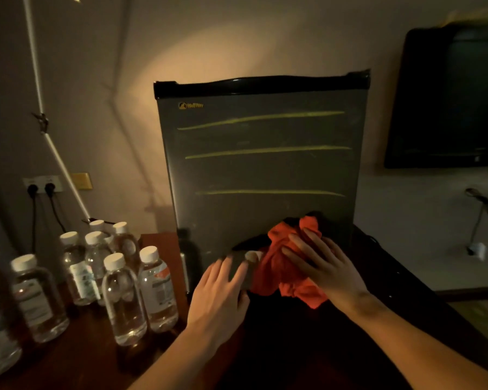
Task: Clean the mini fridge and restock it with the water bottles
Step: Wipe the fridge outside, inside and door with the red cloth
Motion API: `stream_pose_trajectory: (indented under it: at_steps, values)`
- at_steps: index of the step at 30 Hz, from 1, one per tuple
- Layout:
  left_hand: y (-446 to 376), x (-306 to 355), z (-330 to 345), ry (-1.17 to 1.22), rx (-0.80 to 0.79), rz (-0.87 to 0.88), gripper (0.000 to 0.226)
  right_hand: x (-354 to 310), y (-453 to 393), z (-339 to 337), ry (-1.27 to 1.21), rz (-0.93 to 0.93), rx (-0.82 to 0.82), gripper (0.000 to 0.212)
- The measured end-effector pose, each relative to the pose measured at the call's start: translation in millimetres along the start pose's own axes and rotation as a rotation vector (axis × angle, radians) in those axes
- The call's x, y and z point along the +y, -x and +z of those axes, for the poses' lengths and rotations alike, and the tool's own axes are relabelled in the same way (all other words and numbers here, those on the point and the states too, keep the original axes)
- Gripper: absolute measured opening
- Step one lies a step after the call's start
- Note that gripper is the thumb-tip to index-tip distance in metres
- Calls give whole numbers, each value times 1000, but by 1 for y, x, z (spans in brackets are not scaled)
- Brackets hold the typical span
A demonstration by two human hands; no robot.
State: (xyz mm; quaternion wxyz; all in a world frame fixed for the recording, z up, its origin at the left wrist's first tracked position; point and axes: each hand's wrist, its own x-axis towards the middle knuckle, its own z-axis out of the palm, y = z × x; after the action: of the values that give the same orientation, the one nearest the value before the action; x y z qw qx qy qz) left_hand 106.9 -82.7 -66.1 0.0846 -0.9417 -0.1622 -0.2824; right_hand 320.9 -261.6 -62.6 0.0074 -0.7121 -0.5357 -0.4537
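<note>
A dark TV [448, 99] hangs on the wall up and to the right of the hands, with something pale yellow lying along its top edge. Below it, right of the hands, a cable [482, 220] droops down the wall to a small white plug. Far up and left of the hands, a white lamp arm [40, 88] slants across the wall, casting a jointed shadow. Beneath it sits a wall socket [41, 183] with two black plugs, a yellow plate [81, 180] just beside it. The wooden desk [76, 353] spreads left of the hands in dim, warm light.
</note>
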Motion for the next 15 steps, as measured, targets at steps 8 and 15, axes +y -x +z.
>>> stream_pose_trajectory:
  at_steps: [8,15]
  values:
    - [-1,-49,-27,36,114,-126,71,-44,-79,12,12,-110,230,47]
    - [-24,-70,-44,111,199,-112,75,-60,-147,-24,-69,37,251,48]
